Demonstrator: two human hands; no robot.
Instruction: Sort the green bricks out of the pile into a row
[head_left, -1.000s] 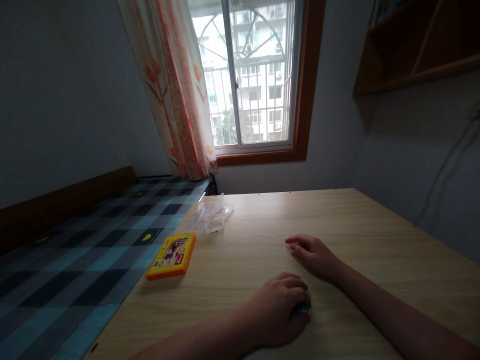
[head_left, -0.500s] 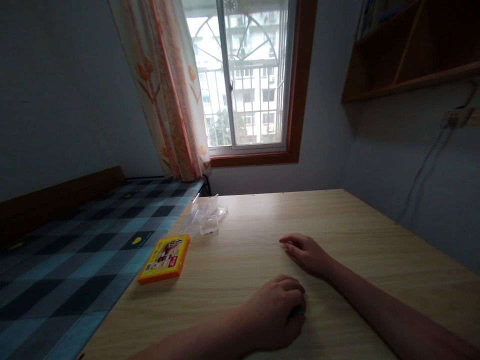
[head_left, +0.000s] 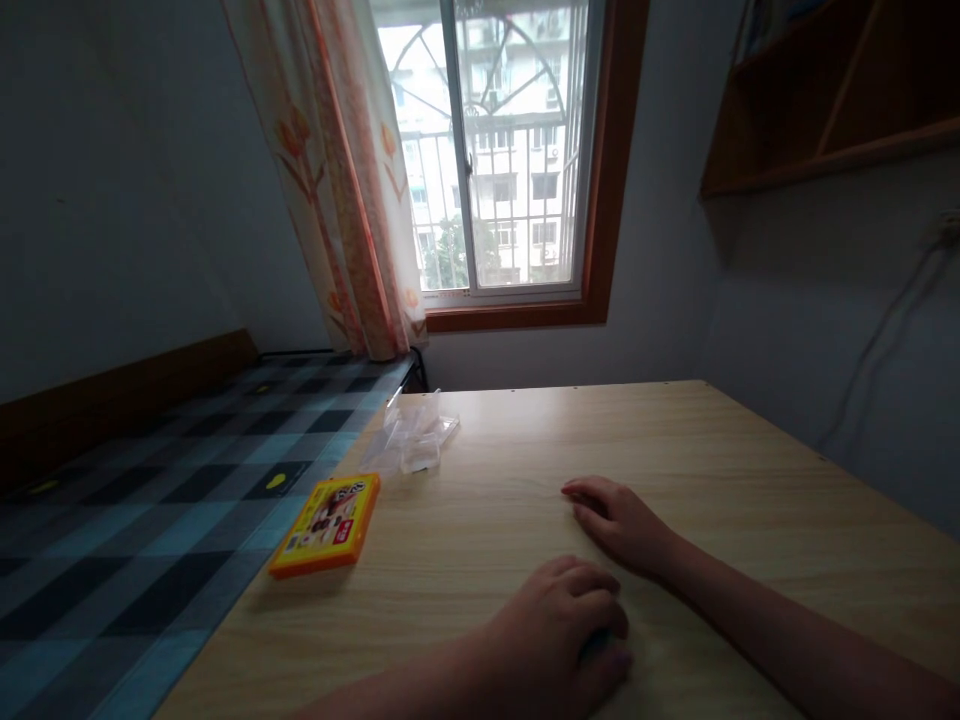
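My left hand [head_left: 559, 630] is low over the near part of the wooden table [head_left: 495, 430], its fingers curled round a small dark blue-green thing [head_left: 595, 645]. Most of that thing is hidden under the fingers, so its kind does not show. Farther off and to the right, my right hand [head_left: 619, 520] rests on the tabletop. Its fingers are loosely extended, the thumb stands apart from them, and I see nothing held there.
An orange-yellow flat box [head_left: 328, 525] with a printed label lies near the table's left edge. Behind it are clear plastic cases [head_left: 420, 440]. A bed with a checked cover [head_left: 187, 500] adjoins on the left; a shelf [head_left: 810, 120] hangs at upper right.
My left hand has shifted slightly right and nearer, still curled round the small thing. My right hand has barely moved. The whole view has turned a little to the left.
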